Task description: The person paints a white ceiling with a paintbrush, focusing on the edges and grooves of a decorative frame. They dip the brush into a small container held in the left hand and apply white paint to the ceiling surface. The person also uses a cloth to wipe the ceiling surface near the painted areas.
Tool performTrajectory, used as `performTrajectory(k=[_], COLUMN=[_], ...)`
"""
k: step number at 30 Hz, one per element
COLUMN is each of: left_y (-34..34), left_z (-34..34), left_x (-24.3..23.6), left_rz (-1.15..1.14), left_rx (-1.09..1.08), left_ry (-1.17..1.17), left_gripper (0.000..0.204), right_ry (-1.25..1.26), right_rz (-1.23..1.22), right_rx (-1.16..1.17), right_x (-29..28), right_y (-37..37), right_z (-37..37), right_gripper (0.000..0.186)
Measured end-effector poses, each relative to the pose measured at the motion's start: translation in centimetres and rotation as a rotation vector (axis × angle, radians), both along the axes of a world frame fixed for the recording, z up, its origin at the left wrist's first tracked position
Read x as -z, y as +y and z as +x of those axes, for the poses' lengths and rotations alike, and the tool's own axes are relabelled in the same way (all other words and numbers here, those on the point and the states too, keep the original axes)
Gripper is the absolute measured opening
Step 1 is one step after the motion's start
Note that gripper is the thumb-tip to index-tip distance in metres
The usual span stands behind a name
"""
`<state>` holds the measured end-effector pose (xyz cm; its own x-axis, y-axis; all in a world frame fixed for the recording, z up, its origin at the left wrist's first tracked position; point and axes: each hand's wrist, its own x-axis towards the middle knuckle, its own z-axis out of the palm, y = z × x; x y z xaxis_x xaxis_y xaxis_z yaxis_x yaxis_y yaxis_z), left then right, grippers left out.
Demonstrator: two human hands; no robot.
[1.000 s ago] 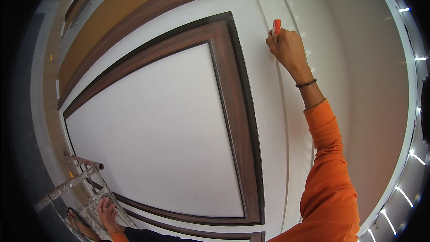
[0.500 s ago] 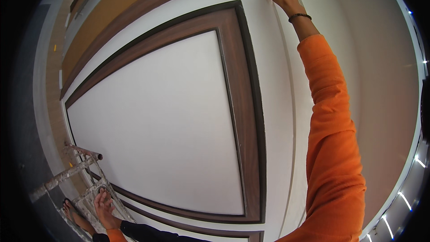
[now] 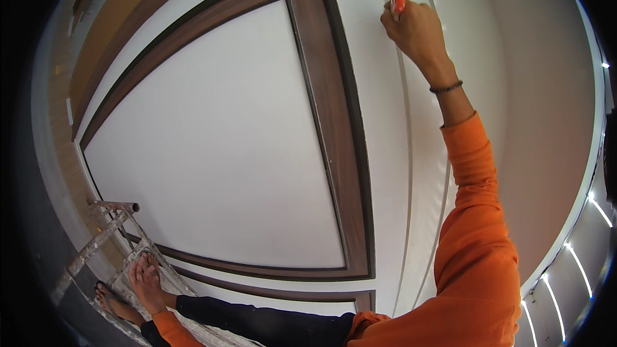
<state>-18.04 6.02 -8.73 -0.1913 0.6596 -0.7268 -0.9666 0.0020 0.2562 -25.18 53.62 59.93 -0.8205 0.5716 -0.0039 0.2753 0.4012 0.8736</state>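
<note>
My right hand (image 3: 418, 35) is raised on an outstretched arm against the white wall, next to a long raised moulding strip (image 3: 409, 122). It is closed round a red-handled tool (image 3: 398, 3); the tool's working end is hidden, so its kind is unclear. A dark bead bracelet sits on that wrist, above an orange sleeve. Low at the left, my left hand (image 3: 145, 288) hangs with its fingers loosely apart and nothing visible in it. Behind it are my foot and a paint-splattered metal ladder (image 3: 103, 238).
A large brown and black frame (image 3: 328, 83) surrounds a white wall panel (image 3: 212, 135). My sandalled foot (image 3: 116, 305) and black-trousered leg (image 3: 257, 322) show at the ladder. Bright strip lights (image 3: 578, 270) line the lower right. A dark floor (image 3: 48, 218) lies far left.
My right hand has come down along the strip from the wall's brown top edge, still gripping the red-handled tool. The view has shifted, and the framed panel now sits higher and further left.
</note>
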Motion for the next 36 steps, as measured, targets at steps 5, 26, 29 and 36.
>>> performTrajectory(k=[5, 26, 29, 36], left_y=[-0.3, -0.2, -1.2, -2.4], left_z=[0.0, -0.4, -1.5, -2.6], left_x=[-1.0, -1.3, -1.1, -1.4], left_rz=[0.056, 0.138, 0.153, 0.189], left_rx=[-0.034, 0.024, 0.026, -0.011], left_ry=[-0.011, -0.025, 0.016, 0.047], left_gripper=[0.059, 0.065, 0.072, 0.079], right_ry=[0.009, -0.061, -0.041, -0.164], right_rz=[-0.075, 0.04, 0.032, 0.124], right_rx=[0.068, 0.071, -0.046, 0.029], right_x=[-0.1, 1.0, 1.7, 1.7], right_y=[-10.3, -8.0, -3.9, -5.5], right_z=[9.5, 7.3, 5.7, 5.4], right_gripper=[0.013, 0.014, 0.016, 0.017])
